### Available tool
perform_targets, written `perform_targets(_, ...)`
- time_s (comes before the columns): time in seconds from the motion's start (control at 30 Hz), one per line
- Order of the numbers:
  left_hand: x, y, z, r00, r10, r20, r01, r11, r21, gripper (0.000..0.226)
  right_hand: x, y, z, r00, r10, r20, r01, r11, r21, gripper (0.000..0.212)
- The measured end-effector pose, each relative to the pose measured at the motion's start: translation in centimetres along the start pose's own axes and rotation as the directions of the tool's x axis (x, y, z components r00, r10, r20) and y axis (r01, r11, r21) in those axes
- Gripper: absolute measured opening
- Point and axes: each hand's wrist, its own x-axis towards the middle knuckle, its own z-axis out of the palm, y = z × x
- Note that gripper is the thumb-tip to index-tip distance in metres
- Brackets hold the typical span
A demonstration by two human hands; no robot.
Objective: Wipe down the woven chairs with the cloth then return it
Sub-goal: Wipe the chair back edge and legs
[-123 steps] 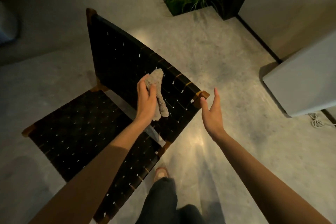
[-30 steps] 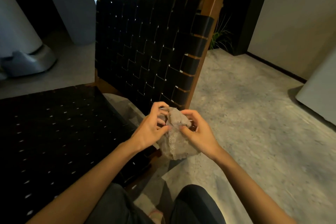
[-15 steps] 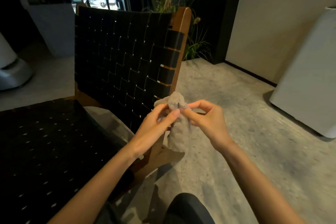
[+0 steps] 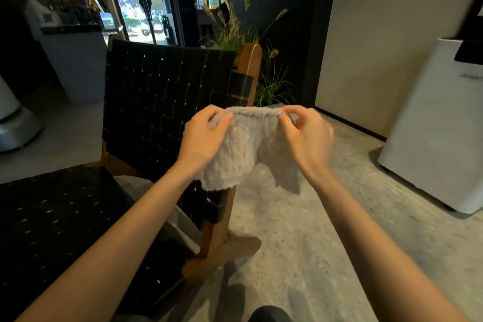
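A fluffy grey cloth hangs spread out in the air in front of me. My left hand pinches its top left edge and my right hand pinches its top right edge. Behind and left of the cloth stands the black woven chair with a wooden frame, its backrest upright. The woven seat fills the lower left. The cloth is held just right of the backrest's wooden post and covers part of it.
A white appliance stands on the concrete floor at the right. A potted grass plant is behind the chair. A white counter and a white rounded base are at the left, with a person behind the counter.
Both hands have pulled apart and raised the cloth, spreading it from a bunched lump into an open sheet. My view has tilted up from the floor toward the room.
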Motion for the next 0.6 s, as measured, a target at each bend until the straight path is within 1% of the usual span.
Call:
perform_targets(0.07,2.5,0.7,-0.1,0.997,-0.022,-0.072,0.020,1.000,-0.024,0.014,2.1,-1.5,0.7,1.000,0.021,0.001,-0.021,0.972,0.234,0.012)
perform_targets(0.1,3.8,1.0,-0.1,0.995,-0.029,-0.098,0.025,0.999,-0.046,0.015,3.0,-2.2,1.1,0.999,0.032,0.000,-0.031,0.949,0.315,0.010)
perform_targets(0.17,5.8,1.2,0.0,0.989,-0.045,-0.139,0.033,0.996,-0.086,0.015,5.0,-3.4,1.8,0.999,0.040,-0.013,-0.032,0.919,0.394,0.012)
perform_targets(0.23,7.4,1.3,0.1,0.985,-0.048,-0.163,0.034,0.996,-0.086,0.014,6.9,-4.3,2.4,0.999,0.040,-0.028,-0.023,0.900,0.435,0.021)
perform_targets(0.3,8.7,1.3,0.2,0.986,-0.013,-0.164,0.005,0.999,-0.051,0.014,8.7,-4.9,3.2,1.000,0.025,-0.016,-0.014,0.888,0.460,0.030)
perform_targets(0.37,9.8,1.1,0.2,0.987,0.014,-0.161,-0.018,1.000,-0.023,0.015,9.9,-5.2,4.4,0.999,-0.005,0.037,-0.012,0.888,0.460,0.038)
perform_targets(0.43,10.6,0.9,0.3,0.988,0.019,-0.155,-0.021,1.000,-0.010,0.015,10.4,-5.6,6.0,0.993,-0.035,0.116,-0.026,0.876,0.481,0.044)
perform_targets(0.47,10.9,0.8,0.4,0.989,0.017,-0.150,-0.018,1.000,-0.011,0.016,10.4,-5.8,6.8,0.990,-0.047,0.133,-0.024,0.873,0.487,0.047)
perform_targets(0.6,11.1,0.3,1.5,0.989,-0.020,-0.144,0.010,0.998,-0.068,0.019,10.5,-5.6,8.9,0.997,-0.055,0.045,0.031,0.904,0.427,0.048)
